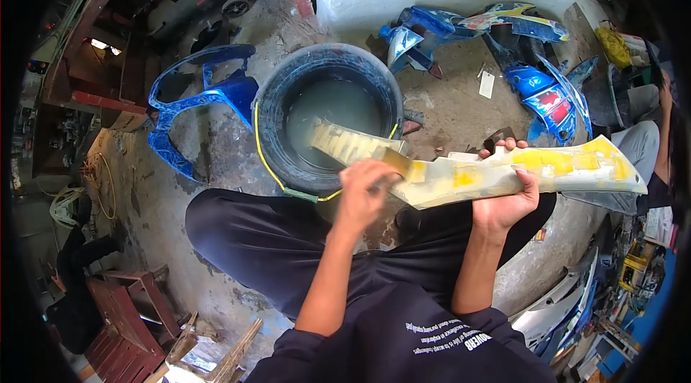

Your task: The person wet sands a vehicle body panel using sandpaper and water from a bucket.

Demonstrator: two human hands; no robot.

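A long pale panel [497, 180] with yellow patches lies across my lap, its left end over the bucket. My left hand [507, 199] grips it near the middle, thumb on top and fingertips showing over the far edge. My right hand [367, 194], a little blurred, is closed on a brownish sheet [396, 162] pressed on the panel's surface. The black bucket [270, 109] holds cloudy water [335, 106] and has a yellow handle that hangs down its near side.
A blue frame-shaped part [169, 113] lies left of the bucket. Several blue fairings [547, 95] lie at the back right. Wooden furniture [126, 325] stands at lower left. Another person's leg [644, 145] shows at the right edge.
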